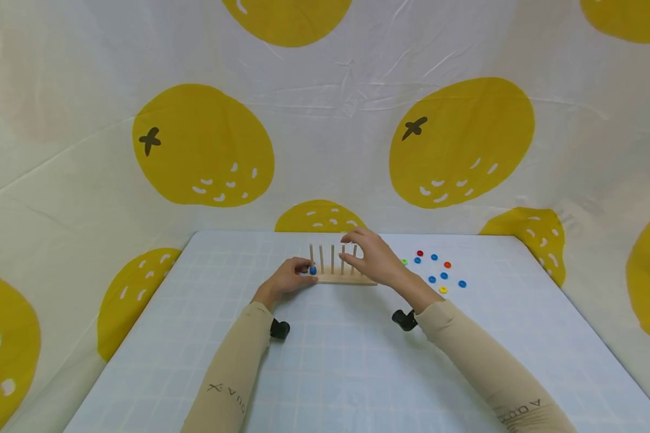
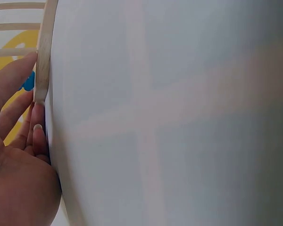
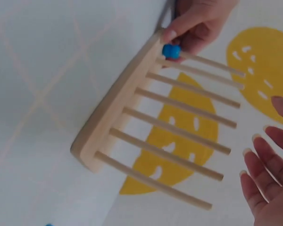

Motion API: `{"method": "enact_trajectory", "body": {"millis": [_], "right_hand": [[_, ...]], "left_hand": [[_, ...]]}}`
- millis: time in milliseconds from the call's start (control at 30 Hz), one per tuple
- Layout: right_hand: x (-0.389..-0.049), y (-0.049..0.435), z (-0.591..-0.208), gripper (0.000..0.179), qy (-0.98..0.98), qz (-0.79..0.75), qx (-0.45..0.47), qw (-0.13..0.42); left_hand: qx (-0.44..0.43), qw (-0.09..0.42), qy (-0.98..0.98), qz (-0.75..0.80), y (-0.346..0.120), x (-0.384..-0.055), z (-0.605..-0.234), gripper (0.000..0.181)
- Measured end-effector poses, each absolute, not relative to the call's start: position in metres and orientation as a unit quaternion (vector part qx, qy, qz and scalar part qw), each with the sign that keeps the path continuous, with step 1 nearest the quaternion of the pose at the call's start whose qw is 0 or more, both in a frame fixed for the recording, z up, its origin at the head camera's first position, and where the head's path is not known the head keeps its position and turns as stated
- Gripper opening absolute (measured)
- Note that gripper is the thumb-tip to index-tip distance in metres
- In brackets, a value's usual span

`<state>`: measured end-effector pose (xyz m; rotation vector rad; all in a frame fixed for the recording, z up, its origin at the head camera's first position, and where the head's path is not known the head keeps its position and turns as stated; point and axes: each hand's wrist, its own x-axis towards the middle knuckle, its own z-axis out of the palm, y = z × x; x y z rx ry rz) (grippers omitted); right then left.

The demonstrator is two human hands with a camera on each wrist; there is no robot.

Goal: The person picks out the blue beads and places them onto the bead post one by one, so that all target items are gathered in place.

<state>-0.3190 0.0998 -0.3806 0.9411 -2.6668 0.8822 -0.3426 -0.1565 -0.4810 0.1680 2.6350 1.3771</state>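
- Pegboard of pale wood, with upright round pegs, stands on the pale blue table.
- Left hand grips its left end, beside a bright blue rounded piece at the end peg's foot.
- Right hand, fingers parted, holds nothing near the peg tops.

You wore long beige sleeves with dark lettering, and a black device showed beside each cuff.

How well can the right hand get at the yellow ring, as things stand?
Probably yes: the right hand looks empty and the yellow ring lies uncovered on the table, though the hand would need drawing back.
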Motion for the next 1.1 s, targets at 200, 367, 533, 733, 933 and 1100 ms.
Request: {"method": "enact_trajectory", "body": {"millis": [200,367,533,733,933,1100], "right_hand": [[-0.317,0.124,-0.378,0.031,-0.898,0.300,0.306,0.096],[-0.315,0.146,-0.381,0.031,-0.897,0.305,0.301,0.107],[-0.314,0.169,-0.388,0.032,-0.901,0.300,0.292,0.115],[-0.313,0.199,-0.395,0.030,-0.905,0.299,0.273,0.132],[-0.312,0.221,-0.404,0.031,-0.916,0.290,0.248,0.125],[-0.310,0.245,-0.406,0.033,-0.930,0.285,0.209,0.106]], "left_hand": [[0.057,0.080,0.882,0.460,-0.156,-0.343,-0.482,0.053],[0.057,0.078,0.881,0.462,-0.155,-0.341,-0.480,0.052],[0.050,0.080,0.884,0.458,-0.155,-0.338,-0.479,0.052],[0.060,0.076,0.882,0.462,-0.156,-0.340,-0.482,0.053],[0.051,0.074,0.884,0.459,-0.161,-0.337,-0.484,0.052],[0.066,0.075,0.884,0.456,-0.159,-0.339,-0.483,0.054]]}}
